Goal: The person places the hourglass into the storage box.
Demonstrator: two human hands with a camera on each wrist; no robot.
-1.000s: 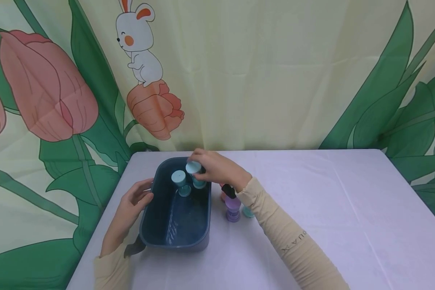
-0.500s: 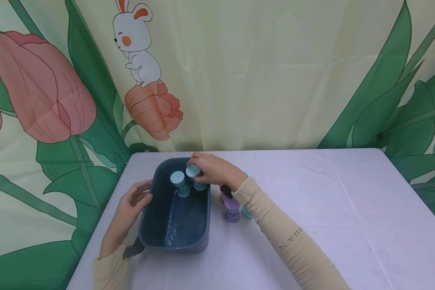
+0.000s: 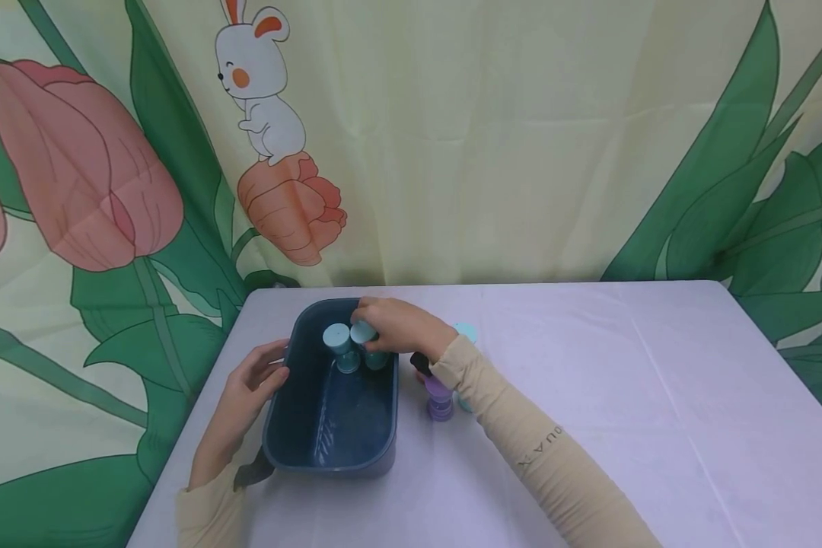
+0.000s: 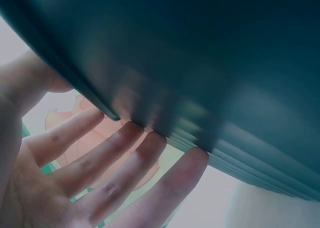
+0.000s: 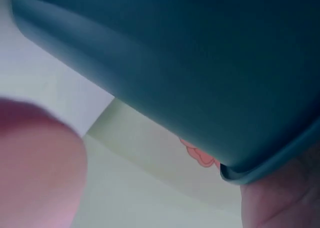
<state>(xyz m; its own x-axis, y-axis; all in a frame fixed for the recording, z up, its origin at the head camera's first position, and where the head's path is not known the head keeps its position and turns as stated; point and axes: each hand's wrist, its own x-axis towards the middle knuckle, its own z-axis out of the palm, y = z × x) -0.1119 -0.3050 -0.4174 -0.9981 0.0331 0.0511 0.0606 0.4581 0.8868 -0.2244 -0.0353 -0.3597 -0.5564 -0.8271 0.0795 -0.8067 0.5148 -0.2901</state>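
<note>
The small teal spool-shaped plastic pot (image 3: 368,342) sits low in the far end of the dark blue rectangular plastic tub (image 3: 329,445), just beside 1 matching teal pot (image 3: 339,344) that stands upright on the tub's floor. The right hand (image 3: 399,327) reaches over the tub's right rim with its fingers curled round the first pot's top; whether the pot's base already rests on the floor is hard to tell. The left hand (image 3: 246,388) lies flat against the tub's outer left wall, fingers (image 4: 125,158) straight and touching the ribbed side, steadying it. So, as a judgement, 2 pots are in or nearly in, while a purple spool-shaped pot (image 3: 440,397) and 1 more teal pot (image 3: 464,332) wait outside on the lilac tablecloth (image 3: 623,396), just right of the tub, with others partly hidden by the sleeve
</note>
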